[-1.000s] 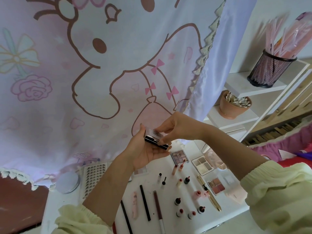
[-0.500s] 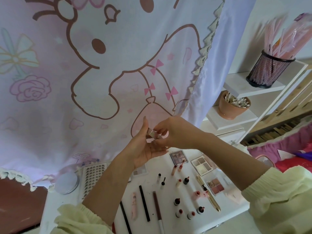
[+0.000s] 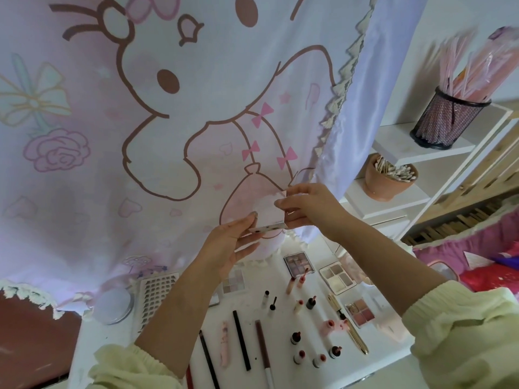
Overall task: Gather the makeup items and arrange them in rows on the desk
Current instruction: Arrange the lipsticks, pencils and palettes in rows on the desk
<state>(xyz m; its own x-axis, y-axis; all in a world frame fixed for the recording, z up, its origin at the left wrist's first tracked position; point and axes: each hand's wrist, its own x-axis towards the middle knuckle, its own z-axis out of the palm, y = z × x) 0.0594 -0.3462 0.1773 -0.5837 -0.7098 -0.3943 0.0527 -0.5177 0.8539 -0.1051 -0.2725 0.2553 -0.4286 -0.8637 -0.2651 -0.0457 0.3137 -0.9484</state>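
I hold a small makeup compact [image 3: 271,217] up in the air above the desk, its lid swung open. My left hand [image 3: 230,248] pinches the base between thumb and fingers. My right hand [image 3: 306,206] grips the raised lid from the right. Below on the white desk [image 3: 112,338] lie eyeshadow palettes [image 3: 297,263] [image 3: 338,277] [image 3: 361,311], several small lip tint bottles [image 3: 311,303] and long pencils [image 3: 241,339] laid in rough rows.
A large pink cartoon curtain [image 3: 168,122] hangs right behind the desk. At the left sit a round mirror [image 3: 113,306] and a lash tray [image 3: 157,296]. White shelves at the right carry a clay pot of cotton swabs [image 3: 389,179] and a mesh holder [image 3: 446,123].
The compact was shut and lying in my left palm; now its lid stands open, lifted by my right hand. Both hands have risen slightly and drawn apart.
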